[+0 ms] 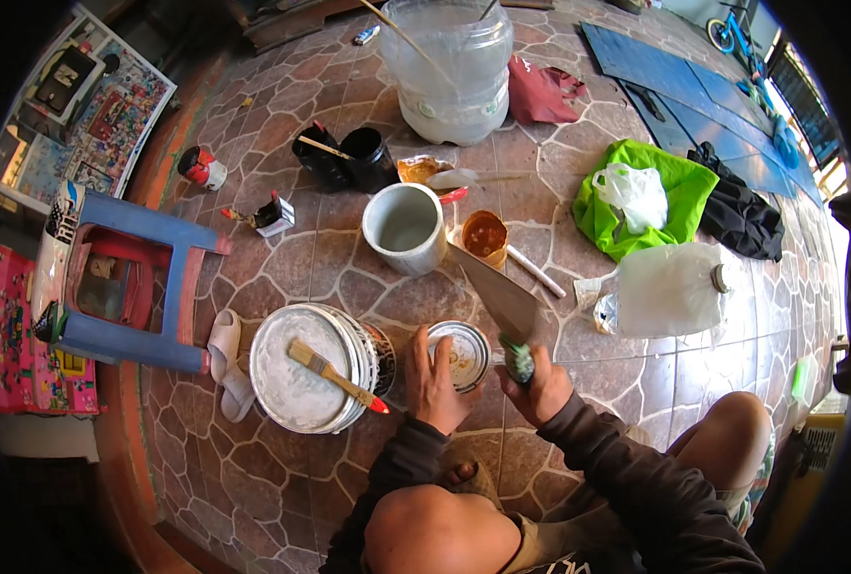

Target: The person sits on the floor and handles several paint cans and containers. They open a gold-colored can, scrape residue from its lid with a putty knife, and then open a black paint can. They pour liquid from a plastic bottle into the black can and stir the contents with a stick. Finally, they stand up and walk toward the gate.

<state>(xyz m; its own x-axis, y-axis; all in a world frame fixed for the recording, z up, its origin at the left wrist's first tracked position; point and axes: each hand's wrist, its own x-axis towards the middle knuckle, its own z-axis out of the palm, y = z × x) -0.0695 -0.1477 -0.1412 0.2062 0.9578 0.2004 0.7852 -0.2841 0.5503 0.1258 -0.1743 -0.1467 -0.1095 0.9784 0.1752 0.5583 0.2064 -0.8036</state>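
Note:
My left hand grips a round metal tin with a pale, stained lid, fingers curved over its side. In my right hand is the green handle of a broad, tapered metal blade, which angles up and left beyond the tin. Beside my left hand is a white bucket, with a red-tipped paintbrush lying across its lid. Farther forward stand a grey cylinder pot and an orange-stained cup, with a white stick next to the cup.
A large clear container, black cups, a loaded brush and red can stand farther off. Right are a green bag and plastic jug. Left are a blue stool and slippers. My bent knees frame the near floor.

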